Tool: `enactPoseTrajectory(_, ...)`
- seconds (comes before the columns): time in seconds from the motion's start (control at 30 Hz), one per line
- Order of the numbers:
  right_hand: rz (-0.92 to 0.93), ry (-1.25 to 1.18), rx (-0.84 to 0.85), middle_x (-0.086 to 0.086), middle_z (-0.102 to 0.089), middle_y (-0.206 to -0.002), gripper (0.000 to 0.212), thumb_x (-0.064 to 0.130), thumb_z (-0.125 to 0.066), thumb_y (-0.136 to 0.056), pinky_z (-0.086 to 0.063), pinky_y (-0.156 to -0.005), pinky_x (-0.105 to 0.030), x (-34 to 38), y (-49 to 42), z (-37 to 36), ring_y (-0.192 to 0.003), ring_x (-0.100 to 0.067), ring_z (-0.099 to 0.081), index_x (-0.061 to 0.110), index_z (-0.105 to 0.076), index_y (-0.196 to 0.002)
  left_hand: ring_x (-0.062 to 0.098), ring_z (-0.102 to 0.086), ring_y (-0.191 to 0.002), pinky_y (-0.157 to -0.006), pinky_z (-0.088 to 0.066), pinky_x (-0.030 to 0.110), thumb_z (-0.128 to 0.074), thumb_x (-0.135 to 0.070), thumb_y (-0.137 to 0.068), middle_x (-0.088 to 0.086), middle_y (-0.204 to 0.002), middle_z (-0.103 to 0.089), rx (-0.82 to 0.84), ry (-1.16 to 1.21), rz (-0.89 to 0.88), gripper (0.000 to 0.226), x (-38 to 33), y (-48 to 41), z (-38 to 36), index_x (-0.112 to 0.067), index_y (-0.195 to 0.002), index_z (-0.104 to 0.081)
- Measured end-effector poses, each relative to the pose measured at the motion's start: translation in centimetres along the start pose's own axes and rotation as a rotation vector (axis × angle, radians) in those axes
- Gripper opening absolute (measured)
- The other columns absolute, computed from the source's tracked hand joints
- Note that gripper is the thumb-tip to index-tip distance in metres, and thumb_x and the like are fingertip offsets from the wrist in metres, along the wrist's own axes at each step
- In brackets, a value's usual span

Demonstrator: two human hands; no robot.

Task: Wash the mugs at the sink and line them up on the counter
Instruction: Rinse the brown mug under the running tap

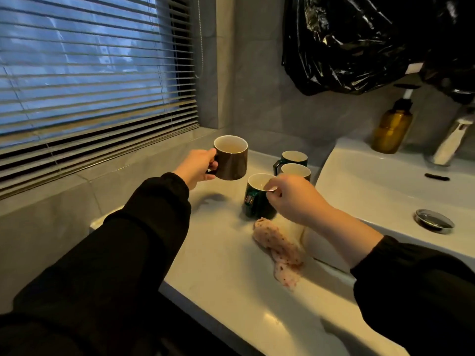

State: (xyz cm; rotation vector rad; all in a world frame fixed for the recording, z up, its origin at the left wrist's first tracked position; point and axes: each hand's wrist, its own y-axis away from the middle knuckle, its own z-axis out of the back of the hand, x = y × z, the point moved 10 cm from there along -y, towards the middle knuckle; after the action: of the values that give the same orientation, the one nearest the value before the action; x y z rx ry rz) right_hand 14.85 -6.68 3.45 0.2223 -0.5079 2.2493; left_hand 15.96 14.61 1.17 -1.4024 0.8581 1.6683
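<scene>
My left hand [196,169] grips the handle of a brown mug [232,160] and holds it upright in the air above the white counter [218,253]. Three dark green mugs stand in a row left of the sink [385,186]. My right hand [290,199] pinches the rim of the nearest green mug [254,201], which stands on the counter. Behind it are the middle green mug [295,170] and the far green mug [294,158], both upright with white insides.
A pink speckled cloth [277,249] lies on the counter by the sink edge. The drain plug [434,220], a chrome tap [452,140] and an amber soap bottle [392,127] are at the right. A black plastic bag [359,42] hangs above. Window blinds [90,73] fill the left.
</scene>
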Motion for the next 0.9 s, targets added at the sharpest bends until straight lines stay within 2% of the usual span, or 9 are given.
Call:
enactPoseTrajectory(0.1, -0.168, -0.158, -0.244, -0.002, -0.069, -0.107, 0.024, 0.019, -0.050, -0.092, -0.050, -0.082, -0.031, -2.9, -0.9, 5.3, -0.096, -0.018, -0.061, 0.013, -0.070, -0.105, 0.014, -0.050, -0.076, -0.069, -0.047, 0.026, -0.038, -0.029, -0.101, 0.003, -0.074, -0.051, 0.067, -0.011, -0.065, 0.033, -3.7, 0.9, -2.7, -0.016, -0.073, -0.046)
enactPoseTrajectory(0.17, -0.310, -0.257, -0.274, -0.007, -0.068, -0.107, 0.028, 0.024, -0.047, -0.095, -0.053, -0.085, -0.041, -6.0, -0.9, 7.6, -0.095, -0.023, -0.063, 0.009, -0.067, -0.106, 0.014, -0.051, -0.076, -0.069, -0.047, 0.027, -0.037, -0.031, -0.101, 0.002, -0.073, -0.052, 0.159, -0.002, -0.081, 0.034, -5.5, 1.6, -5.6, -0.016, -0.072, -0.045)
enactPoseTrajectory(0.3, -0.674, -0.673, -0.107, -0.013, -0.059, -0.119, 0.048, 0.047, -0.032, -0.101, -0.056, -0.074, -0.038, -12.8, 2.2, 8.6, -0.087, -0.027, -0.067, 0.009, -0.049, -0.126, 0.012, -0.052, -0.073, -0.065, -0.049, 0.025, -0.039, -0.031, -0.101, 0.000, -0.072, -0.053, 0.367, 0.030, -0.089, 0.035, -7.9, 3.5, -12.9, -0.017, -0.069, -0.046)
enactPoseTrajectory(0.43, -0.843, -0.980, 0.014, -0.022, -0.060, -0.121, 0.067, 0.065, -0.029, -0.094, -0.058, -0.060, -0.034, -18.2, 7.2, 9.9, -0.083, -0.034, -0.072, 0.012, -0.040, -0.134, 0.014, -0.053, -0.072, -0.076, -0.051, 0.032, -0.042, -0.024, -0.100, 0.002, -0.071, -0.053, 0.530, 0.032, -0.128, 0.030, -9.5, 6.0, -21.5, -0.015, -0.072, -0.050)
enactPoseTrajectory(0.53, -0.939, -1.191, 0.091, -0.028, -0.062, -0.118, 0.077, 0.069, -0.033, -0.090, -0.058, -0.052, -0.032, -22.1, 10.8, 10.5, -0.088, -0.040, -0.070, 0.009, -0.034, -0.139, 0.014, -0.053, -0.071, -0.072, -0.051, 0.029, -0.047, -0.017, -0.097, 0.005, -0.073, -0.053, 0.655, 0.017, -0.185, 0.020, -10.1, 7.9, -28.0, -0.009, -0.083, -0.057)
enactPoseTrajectory(0.63, -1.029, -1.338, 0.082, -0.032, -0.059, -0.120, 0.078, 0.065, -0.045, -0.088, -0.061, -0.063, -0.042, -25.6, 13.3, 10.7, -0.097, -0.046, -0.066, 0.011, -0.029, -0.141, 0.013, -0.054, -0.070, -0.064, -0.053, 0.020, -0.047, -0.014, -0.097, 0.007, -0.074, -0.055, 0.768, -0.039, -0.263, 0.017, -10.3, 9.5, -33.3, -0.004, -0.093, -0.060)
enactPoseTrajectory(0.73, -1.077, -1.457, -0.039, -0.029, -0.053, -0.127, 0.080, 0.062, -0.057, -0.081, -0.058, -0.078, -0.050, -29.1, 14.6, 11.1, -0.103, -0.048, -0.062, 0.012, -0.032, -0.139, 0.016, -0.056, -0.077, -0.078, -0.051, 0.029, -0.048, -0.013, -0.097, 0.006, -0.077, -0.059, 0.848, -0.149, -0.344, 0.023, -10.2, 10.2, -37.6, -0.009, -0.079, -0.061)
enactPoseTrajectory(0.8, -1.079, -1.533, -0.113, -0.026, -0.053, -0.128, 0.078, 0.062, -0.060, -0.079, -0.054, -0.085, -0.054, -30.9, 14.8, 11.0, -0.108, -0.046, -0.059, 0.011, -0.041, -0.134, 0.016, -0.056, -0.083, -0.081, -0.049, 0.030, -0.051, -0.016, -0.096, 0.002, -0.081, -0.060, 0.868, -0.346, -0.452, 0.021, -10.2, 10.2, -40.0, -0.015, -0.078, -0.061)
enactPoseTrajectory(0.9, -1.070, -1.452, -0.150, -0.021, -0.060, -0.122, 0.065, 0.061, -0.058, -0.082, -0.052, -0.090, -0.050, -32.9, 14.9, 11.2, -0.107, -0.039, -0.060, 0.009, -0.054, -0.121, 0.016, -0.054, -0.082, -0.070, -0.043, 0.025, -0.055, -0.020, -0.093, -0.002, -0.084, -0.059, 0.867, -0.632, -0.645, 0.012, -10.6, 10.6, -43.1, -0.017, -0.093, -0.067)
